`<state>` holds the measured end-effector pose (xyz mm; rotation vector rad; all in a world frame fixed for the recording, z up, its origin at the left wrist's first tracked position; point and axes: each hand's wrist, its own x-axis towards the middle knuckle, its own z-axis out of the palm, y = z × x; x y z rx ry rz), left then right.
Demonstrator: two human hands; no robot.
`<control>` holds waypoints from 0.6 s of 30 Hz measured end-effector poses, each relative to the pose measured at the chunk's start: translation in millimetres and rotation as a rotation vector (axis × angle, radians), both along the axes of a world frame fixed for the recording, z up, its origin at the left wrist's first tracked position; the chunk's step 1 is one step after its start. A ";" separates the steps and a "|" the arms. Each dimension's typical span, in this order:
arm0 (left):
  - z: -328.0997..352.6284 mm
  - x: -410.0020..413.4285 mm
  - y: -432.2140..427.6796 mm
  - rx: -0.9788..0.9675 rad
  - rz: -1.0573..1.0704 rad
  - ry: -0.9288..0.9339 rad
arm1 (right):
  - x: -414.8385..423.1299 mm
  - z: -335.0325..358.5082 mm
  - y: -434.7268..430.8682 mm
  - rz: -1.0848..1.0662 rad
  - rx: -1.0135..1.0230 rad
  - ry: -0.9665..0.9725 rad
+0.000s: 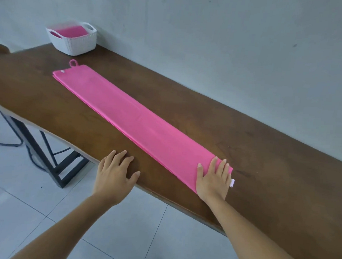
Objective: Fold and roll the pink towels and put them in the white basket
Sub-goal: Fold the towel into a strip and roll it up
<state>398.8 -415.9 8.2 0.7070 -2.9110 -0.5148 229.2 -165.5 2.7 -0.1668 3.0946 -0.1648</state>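
A pink towel, folded into a long narrow strip, lies diagonally across the brown wooden table. Its far end has a small loop and points toward the white basket. My right hand lies flat with straight fingers on the near end of the strip, beside a small white tag. My left hand rests flat on the bare table edge, left of the towel and apart from it. The white basket stands at the table's far left corner against the wall, with pink towel fabric inside it.
A grey wall runs along the table's far edge. Black metal table legs and a dark cable show below on the white tiled floor. The table's near edge runs just under my hands.
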 end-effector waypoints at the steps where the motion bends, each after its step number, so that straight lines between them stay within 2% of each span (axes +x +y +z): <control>1: 0.3 0.7 7.4 0.000 0.004 0.005 | 0.0 -0.3 1.4 0.007 -0.006 -0.011; 8: 2.2 -15.4 73.1 -0.009 0.083 0.090 | -11.6 3.4 20.8 0.162 -0.005 -0.133; 13: 3.4 -43.8 132.1 -0.016 0.114 0.174 | -27.4 14.2 66.3 0.443 0.034 -0.133; 18: 5.1 -74.8 196.1 -0.014 0.129 0.208 | -61.6 13.0 110.5 0.739 -0.026 -0.126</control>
